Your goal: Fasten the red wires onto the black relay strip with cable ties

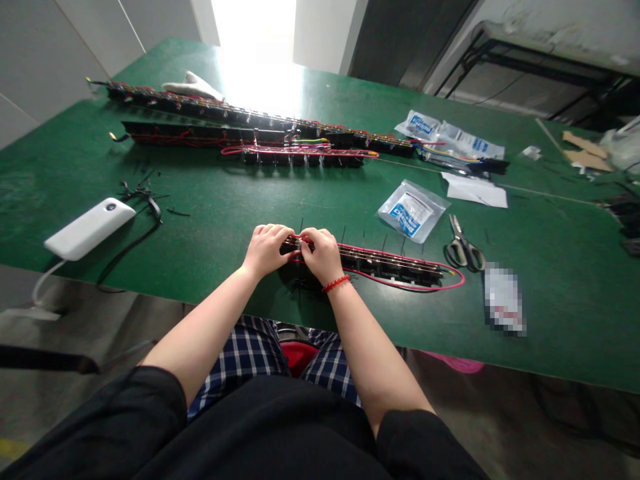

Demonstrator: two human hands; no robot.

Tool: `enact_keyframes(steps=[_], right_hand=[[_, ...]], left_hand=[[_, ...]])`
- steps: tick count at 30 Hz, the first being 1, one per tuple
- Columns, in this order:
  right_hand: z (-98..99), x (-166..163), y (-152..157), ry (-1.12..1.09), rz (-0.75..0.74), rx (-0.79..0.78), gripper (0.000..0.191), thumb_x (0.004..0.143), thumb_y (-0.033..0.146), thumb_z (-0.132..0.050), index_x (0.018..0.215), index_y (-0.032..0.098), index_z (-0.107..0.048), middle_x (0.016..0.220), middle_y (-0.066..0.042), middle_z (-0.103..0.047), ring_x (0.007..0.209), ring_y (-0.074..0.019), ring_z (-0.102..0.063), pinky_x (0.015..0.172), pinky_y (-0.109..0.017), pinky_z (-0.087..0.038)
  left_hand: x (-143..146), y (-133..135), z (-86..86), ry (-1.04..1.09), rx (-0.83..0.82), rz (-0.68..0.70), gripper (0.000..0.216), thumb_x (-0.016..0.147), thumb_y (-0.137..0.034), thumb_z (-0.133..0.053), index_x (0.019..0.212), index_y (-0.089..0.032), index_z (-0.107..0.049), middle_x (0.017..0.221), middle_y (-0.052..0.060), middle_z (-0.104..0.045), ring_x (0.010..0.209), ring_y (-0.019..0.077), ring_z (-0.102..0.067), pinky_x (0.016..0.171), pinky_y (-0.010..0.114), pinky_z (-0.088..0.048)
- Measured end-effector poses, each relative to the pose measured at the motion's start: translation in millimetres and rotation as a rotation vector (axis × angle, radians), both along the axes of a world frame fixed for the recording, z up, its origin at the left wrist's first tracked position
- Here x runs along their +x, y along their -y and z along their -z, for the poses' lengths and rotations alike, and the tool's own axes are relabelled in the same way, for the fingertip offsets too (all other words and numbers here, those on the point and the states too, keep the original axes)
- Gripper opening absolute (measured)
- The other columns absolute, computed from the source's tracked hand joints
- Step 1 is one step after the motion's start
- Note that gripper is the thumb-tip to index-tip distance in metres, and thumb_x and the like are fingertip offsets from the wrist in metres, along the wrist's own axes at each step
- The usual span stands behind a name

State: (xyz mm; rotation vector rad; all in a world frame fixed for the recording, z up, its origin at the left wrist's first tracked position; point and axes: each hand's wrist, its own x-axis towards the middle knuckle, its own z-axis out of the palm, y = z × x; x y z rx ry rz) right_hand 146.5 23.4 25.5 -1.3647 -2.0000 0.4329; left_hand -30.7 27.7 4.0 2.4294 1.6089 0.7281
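A long black strip with red wires (395, 263) lies across the near side of the table, with thin black tails that look like cable ties sticking out of it. My left hand (269, 251) grips its left end, fingers curled over the top. Right beside it, my right hand (321, 253) pinches the strip and its wires, the two thumbs close together. What exactly sits between the fingertips is hidden. A red wire loop (457, 279) extends past the strip's right end.
Scissors (464, 247) and a clear packet (414, 211) lie to the right. Several similar black wired strips (200, 137) stretch across the back, near a white glove (194, 87). At left are a white power-bank-like box (90, 229) and black tie scraps (145, 190) on the green table (210, 193).
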Motion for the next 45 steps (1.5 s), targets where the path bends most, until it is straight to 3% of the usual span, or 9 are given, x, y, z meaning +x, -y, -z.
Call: enact_keyframes(steps=[12,19,23,27,34,39,45], right_hand=[[5.5,2.7,-1.5,-0.054,-0.018,-0.012,0.011,0.087,0.019,-0.057,0.092,0.026,-0.064,0.084,-0.001,-0.071,0.087,-0.0221,-0.060,0.083,-0.035,-0.048],[4.4,2.1,-0.4,-0.054,-0.019,-0.017,0.011,0.087,0.017,-0.057,0.091,0.026,-0.063,0.082,-0.001,-0.070,0.086,-0.0213,-0.059,0.083,-0.033,-0.047],[4.4,2.0,-0.7,-0.045,-0.019,-0.033,0.011,0.087,0.017,-0.057,0.092,0.026,-0.063,0.082,0.000,-0.070,0.086,-0.0206,-0.059,0.082,-0.032,-0.046],[4.4,2.1,-1.3,-0.039,-0.018,-0.047,0.013,0.086,0.016,-0.058,0.092,0.026,-0.063,0.082,0.000,-0.069,0.086,-0.0203,-0.058,0.083,-0.032,-0.045],[4.1,2.1,-1.2,-0.041,-0.014,-0.037,0.012,0.087,0.017,-0.056,0.091,0.026,-0.063,0.080,0.000,-0.068,0.085,-0.0204,-0.058,0.081,-0.031,-0.045],[3.6,1.8,-0.6,-0.056,-0.016,-0.032,0.012,0.086,0.016,-0.057,0.090,0.025,-0.063,0.080,0.000,-0.068,0.085,-0.0202,-0.058,0.080,-0.031,-0.045],[4.2,1.6,-0.7,-0.053,-0.017,-0.015,0.011,0.086,0.016,-0.058,0.090,0.025,-0.063,0.080,0.000,-0.069,0.085,-0.0203,-0.058,0.080,-0.031,-0.045]], left_hand=[[0.6,2.9,-0.1,-0.002,0.014,0.002,0.035,0.080,-0.046,-0.069,0.109,-0.028,-0.064,0.115,0.006,-0.069,0.108,0.0288,-0.059,0.100,0.046,-0.036],[2.3,14.4,-1.6,-0.001,0.132,0.011,0.031,0.083,-0.044,-0.066,0.111,-0.030,-0.065,0.123,0.006,-0.066,0.122,0.0306,-0.052,0.110,0.051,-0.027],[6.7,20.8,-1.9,-0.007,0.180,-0.066,0.026,0.087,-0.042,-0.063,0.109,-0.028,-0.068,0.117,0.007,-0.068,0.111,0.0297,-0.056,0.099,0.047,-0.038],[16.3,27.2,-4.3,-0.002,0.199,-0.057,0.018,0.091,-0.033,-0.058,0.100,-0.025,-0.071,0.105,0.005,-0.073,0.099,0.0244,-0.062,0.089,0.037,-0.045],[31.9,39.1,-7.4,0.082,0.197,-0.216,0.016,0.090,-0.028,-0.058,0.093,-0.026,-0.074,0.097,0.001,-0.076,0.086,0.0189,-0.069,0.068,0.029,-0.045],[37.4,41.9,-10.2,0.219,0.019,-0.294,0.017,0.087,-0.027,-0.060,0.094,-0.026,-0.075,0.088,0.000,-0.077,0.077,0.0183,-0.070,0.065,0.027,-0.044],[34.5,38.5,-3.3,0.707,-0.349,-0.245,0.019,0.084,-0.037,-0.064,0.093,-0.023,-0.072,0.068,-0.002,-0.073,0.061,0.0139,-0.066,0.060,0.022,-0.045]])
